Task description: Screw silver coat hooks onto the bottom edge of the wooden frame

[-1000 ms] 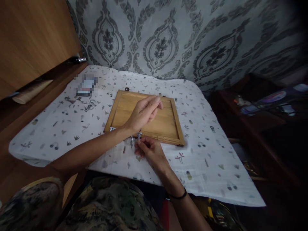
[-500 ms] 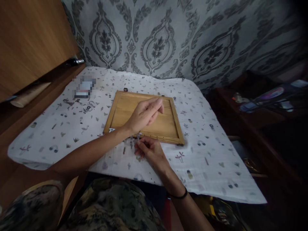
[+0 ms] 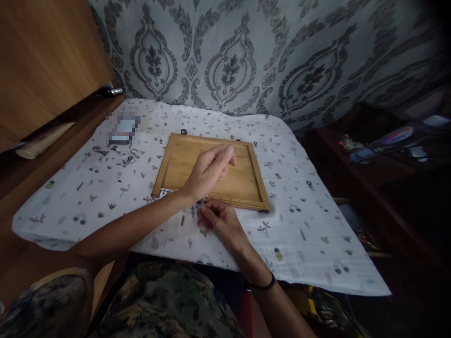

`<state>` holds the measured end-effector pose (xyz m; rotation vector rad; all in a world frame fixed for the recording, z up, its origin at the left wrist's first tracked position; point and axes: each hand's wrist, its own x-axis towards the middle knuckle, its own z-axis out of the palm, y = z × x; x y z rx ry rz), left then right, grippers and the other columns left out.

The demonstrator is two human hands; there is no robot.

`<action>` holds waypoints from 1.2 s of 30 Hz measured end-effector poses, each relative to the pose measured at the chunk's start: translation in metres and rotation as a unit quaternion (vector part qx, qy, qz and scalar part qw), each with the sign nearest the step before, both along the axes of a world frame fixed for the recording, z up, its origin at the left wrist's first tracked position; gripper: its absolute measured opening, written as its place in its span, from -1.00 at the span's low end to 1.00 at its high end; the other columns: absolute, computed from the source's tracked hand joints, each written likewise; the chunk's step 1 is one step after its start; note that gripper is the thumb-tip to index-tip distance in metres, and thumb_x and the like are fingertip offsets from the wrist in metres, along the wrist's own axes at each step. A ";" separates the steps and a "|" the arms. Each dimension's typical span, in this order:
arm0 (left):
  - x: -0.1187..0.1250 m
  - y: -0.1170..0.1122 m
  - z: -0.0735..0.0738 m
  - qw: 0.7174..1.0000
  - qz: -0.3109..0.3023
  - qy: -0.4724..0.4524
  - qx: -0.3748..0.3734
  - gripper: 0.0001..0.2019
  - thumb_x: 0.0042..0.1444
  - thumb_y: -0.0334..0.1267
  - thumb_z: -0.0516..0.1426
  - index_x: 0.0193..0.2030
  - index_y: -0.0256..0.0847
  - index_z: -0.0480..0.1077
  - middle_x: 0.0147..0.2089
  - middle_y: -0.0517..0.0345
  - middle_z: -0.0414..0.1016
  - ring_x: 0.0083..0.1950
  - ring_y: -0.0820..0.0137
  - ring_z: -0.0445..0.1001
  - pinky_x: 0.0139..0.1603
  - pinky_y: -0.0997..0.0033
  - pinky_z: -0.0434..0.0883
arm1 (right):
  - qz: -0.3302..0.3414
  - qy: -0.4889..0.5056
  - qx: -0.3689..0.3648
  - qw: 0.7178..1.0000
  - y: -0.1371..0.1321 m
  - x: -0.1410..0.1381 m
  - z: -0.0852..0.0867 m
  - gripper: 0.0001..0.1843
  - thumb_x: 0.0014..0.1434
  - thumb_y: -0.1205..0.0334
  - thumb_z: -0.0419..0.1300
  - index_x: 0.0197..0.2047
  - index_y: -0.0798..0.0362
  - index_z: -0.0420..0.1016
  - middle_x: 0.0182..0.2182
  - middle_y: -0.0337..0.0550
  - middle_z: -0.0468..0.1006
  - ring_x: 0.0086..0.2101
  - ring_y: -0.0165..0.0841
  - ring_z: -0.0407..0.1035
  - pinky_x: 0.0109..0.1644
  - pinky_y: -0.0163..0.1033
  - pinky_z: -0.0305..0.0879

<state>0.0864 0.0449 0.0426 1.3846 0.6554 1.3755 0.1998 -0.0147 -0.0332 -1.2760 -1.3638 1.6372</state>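
A shallow wooden tray-like frame (image 3: 246, 180) lies flat on the patterned white cloth (image 3: 310, 220). My left hand (image 3: 209, 169) hovers over its near half, fingers loosely curled together, with nothing visible in them. My right hand (image 3: 220, 220) rests on the cloth just in front of the frame's near edge, fingers pinched on a small metal fitting (image 3: 201, 202). Another small metal piece (image 3: 164, 191) sits at the frame's near left corner.
Small dark hooks and bits lie on the cloth by the frame's far edge (image 3: 183, 132) and to the left (image 3: 131, 158). A blurred small packet (image 3: 122, 129) lies far left. A wooden panel (image 3: 42, 61) stands at left; dark cluttered furniture (image 3: 380, 155) at right.
My left hand has dipped slightly lower toward the frame's near edge. My right hand stays pinched at the same spot. The view shifted a little.
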 end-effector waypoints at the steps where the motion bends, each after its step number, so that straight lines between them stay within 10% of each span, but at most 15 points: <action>1: -0.001 0.003 -0.001 1.000 -0.007 0.003 -0.004 -0.49 0.29 0.29 0.10 -0.38 -0.15 0.29 -0.62 0.42 0.02 -0.63 0.56 0.00 -0.61 0.48 0.00 | 0.001 0.001 0.002 1.000 0.000 0.000 0.000 -0.61 0.05 -0.12 0.36 -0.45 0.05 0.50 -0.64 -0.23 0.55 -0.63 -0.44 0.39 -0.54 -0.35 0.27; 36: -0.002 -0.006 0.001 1.000 -0.007 -0.006 0.015 -0.54 0.31 0.22 0.13 -0.33 -0.15 0.30 -0.59 0.42 0.04 -0.61 0.56 0.01 -0.60 0.48 0.03 | -0.002 -0.006 0.012 1.000 -0.001 0.000 -0.002 -0.63 0.09 -0.08 0.36 -0.45 0.05 0.48 -0.64 -0.22 0.56 -0.64 -0.46 0.38 -0.54 -0.36 0.28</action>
